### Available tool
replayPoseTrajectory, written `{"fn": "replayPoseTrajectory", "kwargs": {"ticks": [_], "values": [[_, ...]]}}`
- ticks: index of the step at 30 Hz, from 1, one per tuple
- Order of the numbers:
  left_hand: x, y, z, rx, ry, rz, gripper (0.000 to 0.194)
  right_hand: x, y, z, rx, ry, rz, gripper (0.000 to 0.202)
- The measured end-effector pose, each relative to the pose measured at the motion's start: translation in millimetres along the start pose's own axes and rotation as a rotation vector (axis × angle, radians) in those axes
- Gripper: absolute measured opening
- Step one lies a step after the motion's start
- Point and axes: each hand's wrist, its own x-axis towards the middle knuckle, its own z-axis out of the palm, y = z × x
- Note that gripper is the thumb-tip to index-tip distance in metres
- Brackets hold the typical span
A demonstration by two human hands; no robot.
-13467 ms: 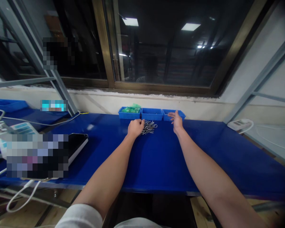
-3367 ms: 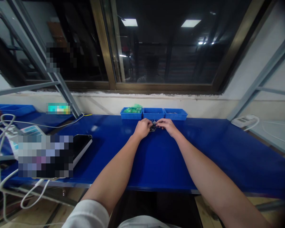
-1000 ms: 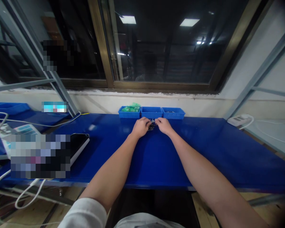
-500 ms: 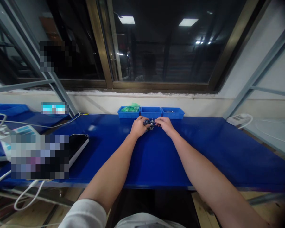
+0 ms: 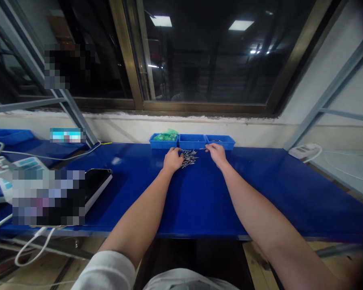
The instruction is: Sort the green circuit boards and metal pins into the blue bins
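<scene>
A loose pile of small, thin, silvery metal pieces lies on the blue tabletop in front of the bins. At the pile's left edge is my left hand, its fingers curled in against the pieces; what they hold, if anything, is too small to make out. To the right of the pile, my right hand pinches one thin metal piece that points left. This hand is just in front of the right blue bin, which has a few thin pieces inside.
The left bin holds green plastic packaging; the middle bin adjoins it. A dark-topped device with white cables stands at left. A power strip lies at far right. A window and wall rise behind the blue table.
My right hand has moved right, away from the pile, with a thin metal piece in its fingers. My left hand has shifted slightly left, uncovering more of the pile.
</scene>
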Motion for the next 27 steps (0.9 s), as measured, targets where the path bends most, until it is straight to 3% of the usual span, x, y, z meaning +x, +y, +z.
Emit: {"fn": "replayPoseTrajectory", "kwargs": {"ticks": [4,7,11,13,18,22,27], "values": [[-0.7,2.3,1.5,0.002,-0.022,0.009,0.031,6.1,2.2,0.7,-0.016,-0.001,0.01,0.027],[-1.2,4.7,1.4,-0.007,-0.032,0.041,0.031,11.0,2.6,0.9,0.139,0.041,0.004,0.027],[-1.8,6.5,0.8,0.004,-0.059,0.049,0.033,13.2,4.4,-0.3,0.233,-0.009,0.073,0.068],[-2.1,6.0,1.6,0.029,-0.092,0.063,0.036,11.7,7.5,0.4,0.188,-0.043,0.084,0.074],[-3.4,3.4,4.9,0.099,-0.219,0.177,0.042,2.0,14.8,10.8,-0.159,-0.171,-0.053,0.046],[-5.7,4.0,2.8,0.094,-0.231,0.22,0.037,-6.7,12.7,23.0,-0.453,-0.297,-0.247,0.029],[-6.7,6.6,0.4,0.057,-0.218,0.233,0.031,-10.8,7.6,30.2,-0.518,-0.357,-0.318,0.018]]}}
